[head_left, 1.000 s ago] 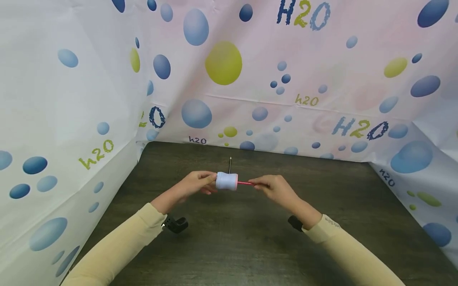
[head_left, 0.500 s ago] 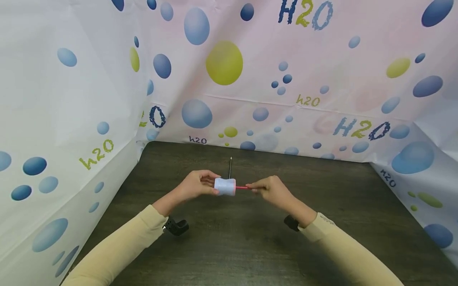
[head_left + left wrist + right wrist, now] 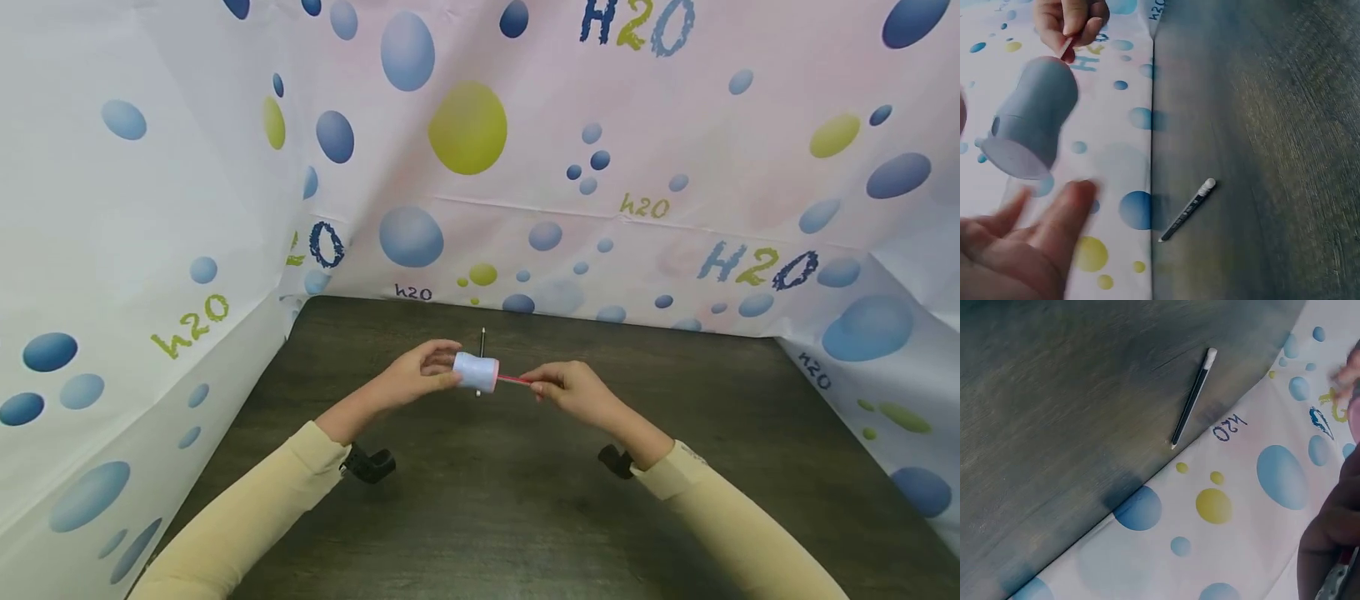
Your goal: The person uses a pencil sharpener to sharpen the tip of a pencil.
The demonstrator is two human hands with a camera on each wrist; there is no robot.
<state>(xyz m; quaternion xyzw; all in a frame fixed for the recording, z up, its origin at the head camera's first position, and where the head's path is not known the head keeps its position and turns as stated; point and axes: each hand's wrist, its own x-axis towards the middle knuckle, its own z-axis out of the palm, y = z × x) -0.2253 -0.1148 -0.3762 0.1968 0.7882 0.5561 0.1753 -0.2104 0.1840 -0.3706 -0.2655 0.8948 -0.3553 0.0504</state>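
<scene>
In the head view, a light blue, waisted pencil sharpener (image 3: 474,372) with a pink end is held in the air, lying sideways. A thin red pencil (image 3: 513,380) enters its pink end. My right hand (image 3: 581,397) pinches that pencil between thumb and fingers. Around the sharpener's other end my left hand (image 3: 408,377) spreads its fingers and thumb. The left wrist view shows the blurred left fingers (image 3: 1060,231) loose, with a gap between them and the sharpener (image 3: 1038,115). Part of the red pencil hides inside the sharpener.
A black pencil (image 3: 1186,211) with a white end lies on the dark wooden table (image 3: 480,500), behind the sharpener in the head view. White sheets (image 3: 555,158) with coloured dots and H2O lettering rise at the back and sides.
The left hand has turned about the sharpener: its thumb, earlier on top, is now low with the fingers above. Sharpener and red pencil dipped, then rose slightly; the right hand keeps its pinch.
</scene>
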